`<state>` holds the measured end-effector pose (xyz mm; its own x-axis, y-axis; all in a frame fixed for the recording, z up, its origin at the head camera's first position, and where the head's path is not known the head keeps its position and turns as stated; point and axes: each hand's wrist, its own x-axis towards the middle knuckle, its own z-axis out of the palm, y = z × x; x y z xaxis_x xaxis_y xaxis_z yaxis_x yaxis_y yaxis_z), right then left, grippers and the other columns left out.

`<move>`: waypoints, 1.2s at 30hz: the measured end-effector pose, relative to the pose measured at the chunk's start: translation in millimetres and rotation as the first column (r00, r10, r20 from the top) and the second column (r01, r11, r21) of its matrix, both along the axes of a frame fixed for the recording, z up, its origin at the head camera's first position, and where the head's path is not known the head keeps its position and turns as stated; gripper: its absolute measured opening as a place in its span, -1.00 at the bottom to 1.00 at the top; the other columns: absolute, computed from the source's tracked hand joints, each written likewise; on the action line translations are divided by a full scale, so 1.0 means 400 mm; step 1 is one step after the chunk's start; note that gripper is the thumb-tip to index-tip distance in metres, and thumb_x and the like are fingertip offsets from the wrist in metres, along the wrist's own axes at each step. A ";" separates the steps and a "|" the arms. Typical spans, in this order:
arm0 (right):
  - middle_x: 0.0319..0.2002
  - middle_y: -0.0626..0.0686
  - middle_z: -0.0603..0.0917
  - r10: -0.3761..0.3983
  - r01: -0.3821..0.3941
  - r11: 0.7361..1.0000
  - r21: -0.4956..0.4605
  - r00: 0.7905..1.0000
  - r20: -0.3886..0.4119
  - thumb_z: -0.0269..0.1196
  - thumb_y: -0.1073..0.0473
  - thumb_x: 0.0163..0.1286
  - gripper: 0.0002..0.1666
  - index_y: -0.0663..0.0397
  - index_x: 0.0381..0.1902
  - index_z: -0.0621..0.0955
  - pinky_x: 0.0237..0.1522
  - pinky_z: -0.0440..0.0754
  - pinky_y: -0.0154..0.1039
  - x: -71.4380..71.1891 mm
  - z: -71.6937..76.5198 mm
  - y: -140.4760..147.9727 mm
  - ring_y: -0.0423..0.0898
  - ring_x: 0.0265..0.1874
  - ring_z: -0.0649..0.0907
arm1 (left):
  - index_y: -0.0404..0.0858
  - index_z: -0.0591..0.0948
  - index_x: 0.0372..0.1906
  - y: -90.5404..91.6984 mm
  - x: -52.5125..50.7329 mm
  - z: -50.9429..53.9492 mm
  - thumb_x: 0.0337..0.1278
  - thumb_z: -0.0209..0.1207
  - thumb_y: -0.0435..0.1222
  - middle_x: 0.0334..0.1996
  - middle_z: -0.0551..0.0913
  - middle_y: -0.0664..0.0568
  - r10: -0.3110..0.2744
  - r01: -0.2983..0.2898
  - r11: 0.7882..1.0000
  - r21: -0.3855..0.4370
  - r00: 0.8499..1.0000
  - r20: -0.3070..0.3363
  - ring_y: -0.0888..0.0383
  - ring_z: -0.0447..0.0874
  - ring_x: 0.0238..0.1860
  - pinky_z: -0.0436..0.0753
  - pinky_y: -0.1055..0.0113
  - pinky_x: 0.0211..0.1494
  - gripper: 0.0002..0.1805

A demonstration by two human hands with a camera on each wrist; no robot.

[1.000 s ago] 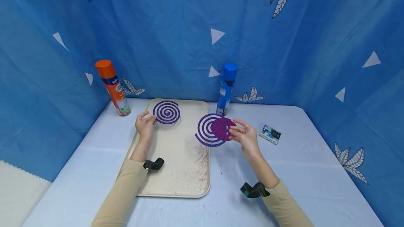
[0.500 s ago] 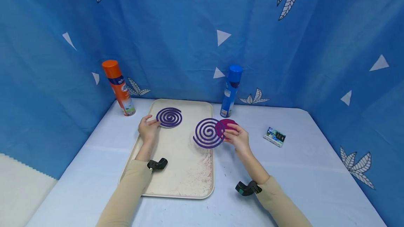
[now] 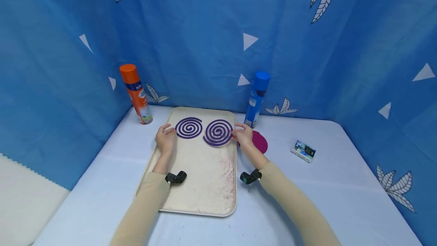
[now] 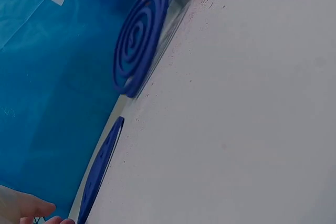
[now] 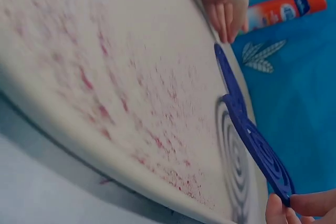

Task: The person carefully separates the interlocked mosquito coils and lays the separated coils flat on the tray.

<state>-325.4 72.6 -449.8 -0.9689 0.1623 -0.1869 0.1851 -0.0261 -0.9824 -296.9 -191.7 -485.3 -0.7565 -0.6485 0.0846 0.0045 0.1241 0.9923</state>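
Observation:
One purple spiral coil (image 3: 189, 128) lies flat on the back left of the cream tray (image 3: 186, 212). Beside its left edge is my left hand (image 3: 166, 139), fingers loosely extended and not gripping it; the left wrist view shows its fingertips close to that coil (image 4: 100, 174). My right hand (image 3: 243, 136) pinches the right edge of a second purple coil (image 3: 218, 133) between thumb and fingers. In the right wrist view this coil (image 5: 262, 156) is held above the tray, its shadow below. A magenta coil (image 3: 260, 142) rests right of the tray, partly behind my right hand.
An orange spray can (image 3: 138, 96) stands at the back left, beyond the tray. Behind the magenta coil is a blue spray can (image 3: 257, 100). A small patterned box (image 3: 303, 151) lies on the white table (image 3: 341, 185) at the right. Blue curtain surrounds the back.
My right hand has carried its coil left and back over the tray, away from the magenta coil. The left coil has come down flat, and my left hand's grip on it is released.

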 end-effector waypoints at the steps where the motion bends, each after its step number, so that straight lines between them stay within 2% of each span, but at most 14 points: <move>1: -0.21 0.36 0.69 -0.005 0.005 1.000 0.011 1.000 -0.002 0.19 0.54 0.19 -0.51 0.34 0.12 0.51 -0.54 0.64 -0.41 -0.009 -0.005 0.002 -0.24 -0.65 0.59 | -0.38 0.59 0.00 0.006 -0.001 0.000 -0.05 0.24 -0.52 -0.16 0.69 -0.36 -0.001 0.001 1.000 0.001 1.000 -0.002 0.26 0.68 -0.36 0.44 0.74 -0.35 -0.60; 4: -0.20 0.38 0.68 -0.028 0.029 0.998 0.047 1.000 -0.014 0.19 0.53 0.18 -0.50 0.34 0.13 0.52 -0.54 0.63 -0.39 -0.026 -0.016 0.010 -0.23 -0.65 0.58 | -0.37 0.59 -0.01 0.022 -0.002 0.000 -0.03 0.23 -0.51 -0.16 0.70 -0.35 -0.004 0.004 1.000 -0.012 1.000 -0.003 0.45 0.58 -0.47 0.43 0.74 -0.34 -0.62; 7: -0.17 0.41 0.67 -0.037 0.038 0.997 0.072 0.999 -0.023 0.19 0.53 0.19 -0.47 0.34 0.17 0.50 -0.52 0.66 -0.36 -0.036 -0.025 0.021 -0.20 -0.63 0.59 | -0.36 0.59 -0.01 0.034 -0.004 -0.003 -0.01 0.21 -0.50 -0.17 0.70 -0.35 -0.004 0.004 1.000 -0.022 1.000 -0.008 0.54 0.49 -0.52 0.42 0.75 -0.34 -0.64; 10: -0.10 0.43 0.66 -0.044 0.045 0.994 0.100 0.999 -0.014 0.19 0.51 0.20 -0.44 0.32 0.21 0.47 -0.40 0.71 -0.31 -0.039 -0.027 0.032 -0.14 -0.53 0.65 | -0.38 0.59 -0.02 0.043 -0.006 -0.006 0.00 0.20 -0.50 -0.18 0.70 -0.35 -0.002 0.001 0.999 -0.033 1.000 -0.013 0.48 0.55 -0.50 0.41 0.76 -0.35 -0.65; 15: -0.04 0.44 0.63 -0.062 0.063 0.992 0.110 0.998 -0.012 0.20 0.46 0.21 -0.44 0.33 0.21 0.48 -0.06 0.71 -0.15 -0.037 -0.020 0.045 0.06 -0.21 0.71 | -0.36 0.60 -0.01 0.054 -0.009 -0.005 0.02 0.18 -0.50 -0.18 0.70 -0.34 -0.001 0.000 0.999 -0.038 1.000 -0.023 0.18 0.70 -0.34 0.41 0.76 -0.33 -0.65; 19: 0.04 0.39 0.61 -0.047 0.046 0.997 0.063 0.999 0.018 0.19 0.41 0.26 -0.44 0.29 0.25 0.44 0.11 0.63 -0.11 -0.030 -0.011 0.067 0.10 -0.05 0.68 | -0.36 0.58 0.04 0.063 -0.009 -0.001 0.05 0.16 -0.49 -0.15 0.69 -0.35 -0.040 0.040 0.999 -0.008 0.999 -0.020 0.35 0.63 -0.40 0.41 0.75 -0.33 -0.63; 22: 0.09 0.35 0.60 -0.044 0.043 0.998 0.042 0.998 0.033 0.17 0.37 0.31 -0.46 0.27 0.26 0.43 0.11 0.62 -0.16 -0.021 -0.005 0.093 0.02 -0.11 0.71 | -0.36 0.56 0.08 0.076 -0.006 0.006 0.08 0.14 -0.46 -0.12 0.69 -0.34 -0.090 0.090 0.996 0.013 0.996 0.008 0.42 0.58 -0.40 0.42 0.75 -0.32 -0.61; 25: 0.05 0.37 0.61 -0.068 0.068 0.997 0.043 0.998 0.005 0.17 0.37 0.31 -0.50 0.32 0.22 0.46 0.00 0.67 -0.23 -0.010 -0.006 0.132 -0.12 -0.29 0.73 | -0.34 0.54 0.13 0.108 0.003 0.025 0.14 0.12 -0.42 -0.06 0.68 -0.31 -0.158 0.157 0.987 0.013 0.987 0.044 0.22 0.67 -0.21 0.46 0.69 -0.24 -0.60; 27: -0.01 0.37 0.64 -0.086 0.088 0.993 0.079 0.996 -0.027 0.18 0.37 0.30 -0.54 0.35 0.17 0.50 -0.11 0.71 -0.33 -0.001 -0.009 0.161 -0.21 -0.40 0.70 | -0.35 0.52 0.14 0.143 0.014 0.044 0.18 0.12 -0.40 -0.04 0.67 -0.29 -0.217 0.216 0.976 0.015 0.975 0.048 0.04 0.67 -0.07 0.55 0.57 -0.14 -0.60; 29: -0.06 0.37 0.66 -0.101 0.109 0.986 0.128 0.993 -0.069 0.17 0.37 0.29 -0.57 0.39 0.13 0.52 -0.23 0.70 -0.41 0.008 -0.014 0.188 -0.23 -0.45 0.67 | -0.35 0.51 0.15 0.189 0.025 0.063 0.20 0.12 -0.39 -0.02 0.66 -0.27 -0.293 0.294 0.956 0.001 0.954 0.055 -0.07 0.65 0.01 0.61 0.41 -0.04 -0.60; 31: -0.09 0.36 0.68 -0.106 0.123 0.973 0.197 0.989 -0.099 0.16 0.37 0.28 -0.59 0.39 0.10 0.54 -0.31 0.65 -0.47 0.017 -0.019 0.210 -0.24 -0.45 0.65 | -0.34 0.51 0.16 0.241 0.036 0.080 0.20 0.13 -0.38 -0.03 0.67 -0.27 -0.387 0.389 0.921 -0.008 0.920 0.061 -0.11 0.64 0.02 0.65 0.28 0.01 -0.60; 33: -0.09 0.34 0.68 -0.111 0.136 0.955 0.263 0.988 -0.110 0.16 0.35 0.27 -0.59 0.36 0.08 0.56 -0.30 0.60 -0.48 0.026 -0.023 0.226 -0.21 -0.38 0.65 | -0.35 0.49 0.17 0.294 0.041 0.092 0.21 0.12 -0.39 -0.02 0.66 -0.29 -0.506 0.508 0.861 -0.005 0.859 0.077 -0.13 0.65 0.02 0.66 0.21 0.06 -0.59; 34: -0.06 0.35 0.67 -0.112 0.140 0.947 0.290 0.987 -0.111 0.16 0.34 0.27 -0.59 0.35 0.08 0.57 -0.27 0.59 -0.47 0.030 -0.025 0.233 -0.17 -0.33 0.66 | -0.35 0.46 0.20 0.320 0.042 0.097 0.22 0.11 -0.39 0.00 0.64 -0.31 -0.567 0.569 0.823 0.005 0.819 0.088 -0.15 0.64 0.03 0.66 0.19 0.08 -0.57; 36: -0.03 0.36 0.65 -0.102 0.134 0.929 0.344 0.989 -0.109 0.16 0.32 0.27 -0.58 0.34 0.09 0.56 -0.16 0.61 -0.40 0.037 -0.031 0.244 -0.05 -0.20 0.67 | -0.35 0.41 0.26 0.365 0.039 0.104 0.26 0.07 -0.39 0.05 0.60 -0.34 -0.675 0.675 0.737 0.043 0.729 0.113 -0.18 0.60 0.08 0.63 0.17 0.15 -0.54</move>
